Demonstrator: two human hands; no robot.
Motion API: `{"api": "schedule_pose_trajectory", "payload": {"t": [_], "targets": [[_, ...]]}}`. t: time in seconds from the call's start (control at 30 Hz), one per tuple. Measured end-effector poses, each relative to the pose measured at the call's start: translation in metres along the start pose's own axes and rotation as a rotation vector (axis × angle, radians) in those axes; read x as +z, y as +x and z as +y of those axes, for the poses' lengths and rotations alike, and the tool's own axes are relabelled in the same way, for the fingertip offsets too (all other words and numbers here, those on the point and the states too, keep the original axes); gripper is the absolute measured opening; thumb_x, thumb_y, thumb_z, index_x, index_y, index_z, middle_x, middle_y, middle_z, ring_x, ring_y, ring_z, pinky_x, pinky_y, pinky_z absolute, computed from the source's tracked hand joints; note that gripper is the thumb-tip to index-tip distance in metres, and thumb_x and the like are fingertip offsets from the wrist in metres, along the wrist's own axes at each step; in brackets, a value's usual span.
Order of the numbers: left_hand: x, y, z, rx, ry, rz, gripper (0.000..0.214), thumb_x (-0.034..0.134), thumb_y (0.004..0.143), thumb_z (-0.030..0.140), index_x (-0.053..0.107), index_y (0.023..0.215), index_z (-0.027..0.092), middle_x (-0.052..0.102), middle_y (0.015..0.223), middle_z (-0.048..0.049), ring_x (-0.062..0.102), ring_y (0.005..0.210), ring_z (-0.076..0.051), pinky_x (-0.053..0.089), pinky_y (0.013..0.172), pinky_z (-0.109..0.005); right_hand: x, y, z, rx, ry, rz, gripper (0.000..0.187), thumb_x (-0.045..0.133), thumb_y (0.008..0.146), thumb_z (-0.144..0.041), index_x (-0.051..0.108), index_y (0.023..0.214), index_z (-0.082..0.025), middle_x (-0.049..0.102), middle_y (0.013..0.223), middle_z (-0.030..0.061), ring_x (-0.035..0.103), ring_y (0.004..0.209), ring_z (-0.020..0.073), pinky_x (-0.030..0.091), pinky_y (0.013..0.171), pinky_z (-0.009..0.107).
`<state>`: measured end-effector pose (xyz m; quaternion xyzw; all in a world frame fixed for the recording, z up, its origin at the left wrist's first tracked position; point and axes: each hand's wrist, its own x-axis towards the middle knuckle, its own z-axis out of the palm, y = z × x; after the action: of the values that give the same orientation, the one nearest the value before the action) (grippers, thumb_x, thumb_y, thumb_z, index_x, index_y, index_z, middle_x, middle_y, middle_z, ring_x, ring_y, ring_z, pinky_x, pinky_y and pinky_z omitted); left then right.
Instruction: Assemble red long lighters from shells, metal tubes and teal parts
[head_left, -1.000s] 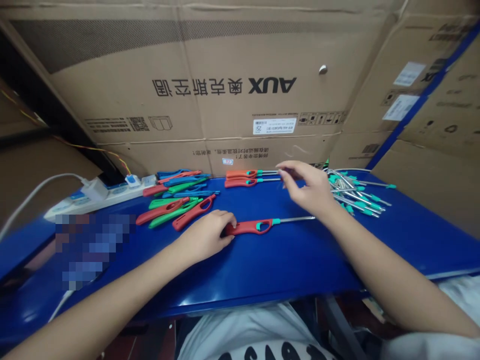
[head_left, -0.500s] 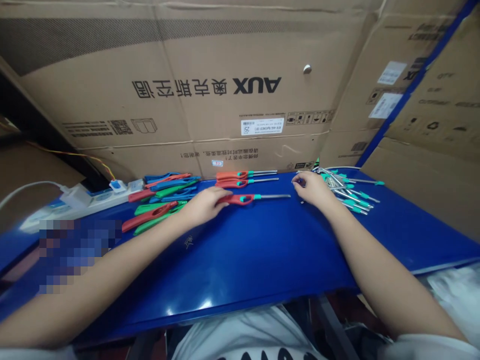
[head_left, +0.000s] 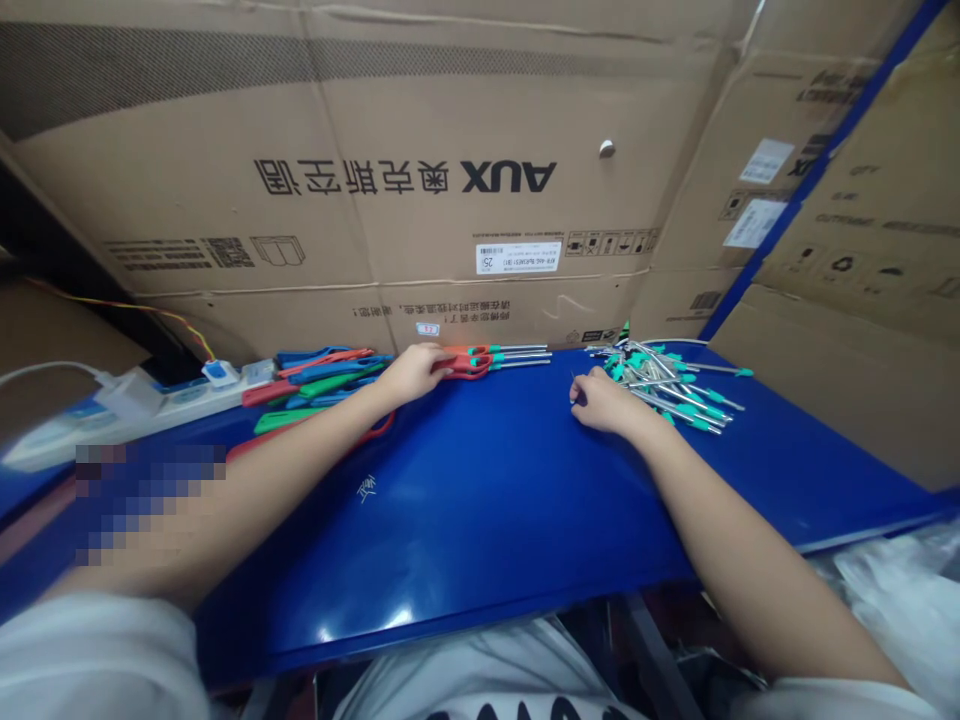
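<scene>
My left hand (head_left: 414, 373) is closed round the handle of a red long-reach lighter (head_left: 474, 369), its metal tube pointing right. This lighter lies beside other assembled ones, among them an orange-handled lighter (head_left: 457, 350), by the cardboard at the back. In a pinch at the left edge of a heap of metal lighter tubes (head_left: 671, 385) with teal ends is my right hand (head_left: 604, 402). Something tiny and thin may show at its fingertips, too small to name. Left of my left hand lie loose red, blue and green lighter handles (head_left: 334, 382), partly covered by my forearm.
Tall cardboard sheets (head_left: 360, 90) wall the back and right of the blue table (head_left: 480, 520). A white power strip (head_left: 180, 405) with a plugged-in charger (head_left: 131, 395) sits at the left. Clear plastic (head_left: 900, 590) hangs by the right front edge.
My left hand has carried the red lighter back, beside the other assembled ones. My right hand has come slightly down and left, away from the tube heap, and its fingers are pinched together.
</scene>
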<state>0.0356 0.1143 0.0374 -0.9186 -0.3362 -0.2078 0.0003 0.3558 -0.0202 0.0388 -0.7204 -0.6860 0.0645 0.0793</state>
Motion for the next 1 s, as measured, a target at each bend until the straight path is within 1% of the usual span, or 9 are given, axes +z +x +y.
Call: {"api": "schedule_pose_trajectory", "payload": {"t": [0.13,0.33,0.53,0.8,1.0], "targets": [[0.004,0.0,-0.003,-0.001,0.007,-0.01,0.029,0.058,0.091,0.024,0.074,0.112,0.014,0.074,0.107,-0.0144,0.069,0.101,-0.028,0.054,0.092,-0.04,-0.002,0.001,0.004,0.034,-0.017,-0.063,0.017,0.061,0.084,-0.014,0.064,0.1,-0.016,0.054,0.105,0.0107,0.061,0.088,0.0191,0.047,0.09,0.028],[0.007,0.002,-0.001,-0.002,0.01,-0.02,0.028,0.055,0.09,0.021,0.075,0.11,0.017,0.074,0.107,-0.012,0.069,0.102,-0.027,0.054,0.094,-0.039,-0.007,0.003,0.012,0.074,-0.047,-0.112,0.013,0.057,0.085,-0.015,0.06,0.097,-0.017,0.057,0.104,0.0117,0.061,0.088,0.0215,0.046,0.081,0.029],[0.005,0.001,0.004,-0.022,0.019,-0.021,0.028,0.057,0.09,0.026,0.075,0.11,0.018,0.073,0.109,-0.0116,0.068,0.103,-0.027,0.053,0.095,-0.039,-0.009,0.002,0.016,0.067,-0.075,-0.126,0.013,0.056,0.087,-0.019,0.057,0.099,-0.019,0.058,0.106,0.0119,0.061,0.09,0.0225,0.045,0.079,0.03],[-0.001,-0.006,0.001,-0.115,0.018,-0.024,0.029,0.06,0.091,0.035,0.075,0.109,0.018,0.075,0.11,-0.011,0.069,0.104,-0.029,0.053,0.09,-0.037,-0.013,-0.002,0.011,0.061,-0.082,-0.139,0.011,0.054,0.089,-0.023,0.055,0.1,-0.019,0.057,0.108,0.0125,0.061,0.096,0.0242,0.045,0.082,0.031],[0.0,-0.008,-0.001,-0.167,-0.003,0.002,0.026,0.062,0.09,0.031,0.075,0.107,0.017,0.076,0.111,-0.0105,0.07,0.103,-0.028,0.053,0.091,-0.037,-0.012,-0.002,0.01,0.065,-0.088,-0.132,0.012,0.055,0.088,-0.023,0.056,0.099,-0.019,0.057,0.108,0.0122,0.061,0.096,0.0244,0.045,0.083,0.032]]}}
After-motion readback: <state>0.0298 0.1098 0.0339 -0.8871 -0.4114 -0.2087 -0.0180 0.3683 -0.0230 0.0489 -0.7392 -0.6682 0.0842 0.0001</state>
